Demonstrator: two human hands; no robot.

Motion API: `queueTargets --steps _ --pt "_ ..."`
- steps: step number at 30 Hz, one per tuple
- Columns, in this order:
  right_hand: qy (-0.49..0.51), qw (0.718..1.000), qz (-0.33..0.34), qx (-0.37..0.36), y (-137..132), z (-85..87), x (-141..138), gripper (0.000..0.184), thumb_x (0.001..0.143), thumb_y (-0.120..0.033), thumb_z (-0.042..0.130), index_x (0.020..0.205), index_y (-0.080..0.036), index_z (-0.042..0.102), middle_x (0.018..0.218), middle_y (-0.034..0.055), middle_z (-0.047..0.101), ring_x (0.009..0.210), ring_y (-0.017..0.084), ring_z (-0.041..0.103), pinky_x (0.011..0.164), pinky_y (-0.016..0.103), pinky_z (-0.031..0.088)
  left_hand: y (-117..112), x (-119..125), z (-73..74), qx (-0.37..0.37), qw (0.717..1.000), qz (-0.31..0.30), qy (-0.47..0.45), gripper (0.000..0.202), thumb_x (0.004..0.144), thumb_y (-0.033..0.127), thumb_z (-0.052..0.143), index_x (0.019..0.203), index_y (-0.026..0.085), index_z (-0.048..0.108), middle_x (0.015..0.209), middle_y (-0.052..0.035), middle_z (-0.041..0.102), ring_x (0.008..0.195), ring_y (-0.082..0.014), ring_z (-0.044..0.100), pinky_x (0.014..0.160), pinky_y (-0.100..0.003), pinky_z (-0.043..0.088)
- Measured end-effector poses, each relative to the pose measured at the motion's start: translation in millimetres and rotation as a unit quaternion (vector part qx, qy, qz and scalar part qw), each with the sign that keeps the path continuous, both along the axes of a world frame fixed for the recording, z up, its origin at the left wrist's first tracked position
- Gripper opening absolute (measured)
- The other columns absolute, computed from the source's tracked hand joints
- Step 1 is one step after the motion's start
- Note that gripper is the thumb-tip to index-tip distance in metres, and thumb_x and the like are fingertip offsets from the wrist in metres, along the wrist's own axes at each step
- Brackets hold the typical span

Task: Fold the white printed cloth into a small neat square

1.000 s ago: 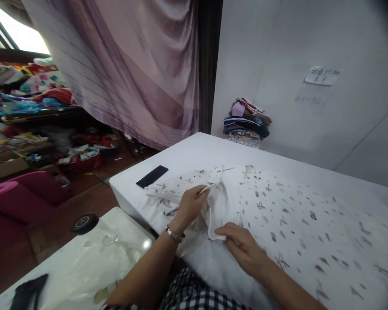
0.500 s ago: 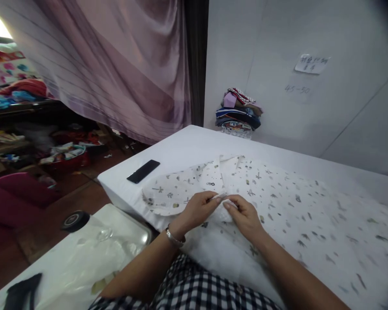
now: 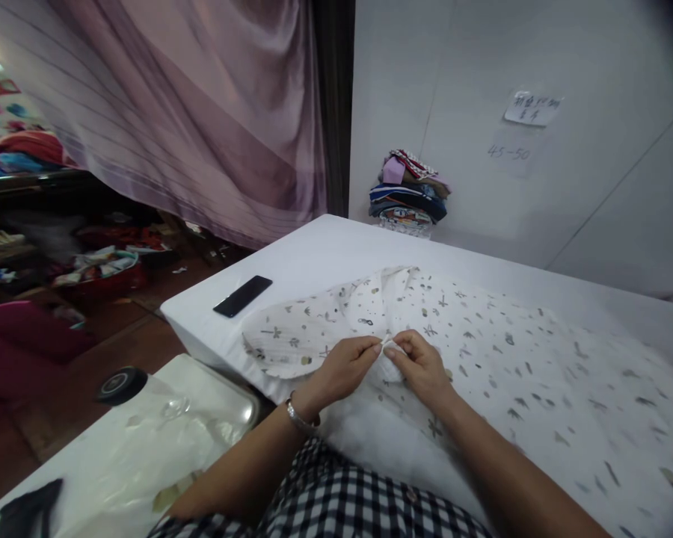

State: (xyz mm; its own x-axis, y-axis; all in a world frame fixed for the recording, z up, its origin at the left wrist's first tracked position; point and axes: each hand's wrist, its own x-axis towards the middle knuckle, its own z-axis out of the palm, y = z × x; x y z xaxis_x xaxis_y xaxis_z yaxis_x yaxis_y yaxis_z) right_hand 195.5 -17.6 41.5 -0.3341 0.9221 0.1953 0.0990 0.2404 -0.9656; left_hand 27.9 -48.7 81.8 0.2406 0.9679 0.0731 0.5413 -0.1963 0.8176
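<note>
Pinching cloth (image 3: 487,351) with left hand (image 3: 343,368) and right hand (image 3: 425,368), close together; bare table (image 3: 328,246) on far side, with phone (image 3: 243,296) near left edge.

"Where does this view come from?"
"One camera on the wearer's head, looking forward and steeply enough down that checked clothing (image 3: 364,508) shows along the bottom edge."
"What is nearest?"
"That clothing and the forearms (image 3: 516,459), which enter from the bottom; the hands (image 3: 345,366) meet just below the frame's centre."
"And beyond?"
"It sees across the worktop (image 3: 314,258), whose far corner lies near mid-frame. Farther off, a curtain (image 3: 218,112) spans the upper left and a pale wall (image 3: 471,67) the upper right."
</note>
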Motion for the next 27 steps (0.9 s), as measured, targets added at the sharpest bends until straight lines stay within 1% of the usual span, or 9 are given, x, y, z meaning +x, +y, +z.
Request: queueTargets --steps 4,8,11,14,16,18,21,23,27 --pt "0.008 1.000 0.002 -0.014 3 -5.1 1 0.030 0.079 -0.044 0.059 0.095 -0.021 0.050 0.054 -0.0084 0.037 0.048 0.008 0.033 0.045 0.021 0.029 -4 1 5.0 0.021 1.000 -0.012 0.015 0.035 0.088 0.041 0.036 0.074 0.018 0.058 0.063 0.0027 0.050 0.062 -0.0117 0.045 0.057 -0.024 0.035" --pt "-0.024 1.000 0.003 -0.004 4 -4.5 4 0.038 0.079 -0.043 0.059 0.109 -0.021 0.053 0.054 -0.0085 0.035 0.048 0.009 0.034 0.046 0.021 0.031 -7 1 4.8 0.024 0.999 -0.024 0.007 0.027 0.084 0.042 0.046 0.086 0.020 0.062 0.071 0.0019 0.057 0.064 -0.0120 0.047 0.057 -0.023 0.036" --pt "-0.064 0.997 0.004 0.043 5 -1.3 7 0.028 0.079 -0.043 0.059 0.096 -0.020 0.062 0.058 -0.0049 0.045 0.053 0.011 0.042 0.052 0.023 0.037 -6 1 0.8 0.026 0.999 -0.020 0.020 0.026 0.084 0.038 0.045 0.091 0.021 0.064 0.075 0.0001 0.061 0.069 -0.0141 0.051 0.062 -0.024 0.039" --pt "-0.090 0.987 -0.010 0.134 6 1.7 9 0.021 0.080 -0.040 0.059 0.083 -0.021 0.064 0.073 0.0013 0.054 0.067 0.014 0.051 0.060 0.026 0.043 -4 0 -3.2 0.035 0.998 -0.016 0.040 0.026 0.085 0.036 0.043 0.085 0.020 0.064 0.071 0.0002 0.060 0.067 -0.0142 0.051 0.062 -0.025 0.039" --pt "-0.083 0.979 -0.020 0.187 7 4.0 9 0.017 0.081 -0.037 0.060 0.080 -0.021 0.064 0.085 0.0047 0.056 0.079 0.017 0.054 0.069 0.029 0.045 -5 0 -4.6 0.042 0.998 -0.023 0.049 0.027 0.086 0.035 0.041 0.084 0.021 0.064 0.070 0.0005 0.060 0.067 -0.0142 0.052 0.062 -0.025 0.040" --pt "-0.054 0.977 -0.019 0.208 6 7.2 9 0.013 0.081 -0.034 0.060 0.079 -0.022 0.064 0.097 0.0062 0.058 0.091 0.019 0.055 0.081 0.034 0.045 -5 0 -5.3 0.059 0.996 -0.026 0.057 0.025 0.087 0.033 0.042 0.091 0.022 0.064 0.078 -0.0002 0.064 0.074 -0.0152 0.055 0.066 -0.025 0.041" --pt "0.009 0.980 0.003 0.197 4 12.6 10 0.008 0.083 -0.030 0.058 0.083 -0.023 0.063 0.100 0.0058 0.062 0.105 0.021 0.053 0.095 0.041 0.040 -6 -1 -6.4 0.110 0.989 -0.013 0.095 0.025 0.085 0.028 0.047 0.106 0.025 0.061 0.097 -0.0018 0.066 0.088 -0.0178 0.058 0.076 -0.028 0.042" --pt "0.039 0.984 -0.003 0.175 3 14.8 13 0.009 0.083 -0.030 0.058 0.086 -0.023 0.062 0.096 0.0052 0.065 0.104 0.022 0.055 0.099 0.045 0.037 -6 -5 -8.0 0.152 0.980 0.016 0.130 0.026 0.084 0.028 0.050 0.108 0.025 0.059 0.100 -0.0033 0.065 0.092 -0.0191 0.058 0.080 -0.031 0.042" --pt "0.072 0.987 -0.090 0.108 7 13.9 24 0.012 0.079 -0.033 0.064 0.084 -0.022 0.062 0.092 0.0039 0.067 0.103 0.023 0.056 0.098 0.044 0.036 -7 -20 -14.4 0.244 0.952 0.070 0.172 0.029 0.083 0.034 0.055 0.109 0.021 0.056 0.102 -0.0067 0.065 0.095 -0.0209 0.057 0.082 -0.035 0.041"
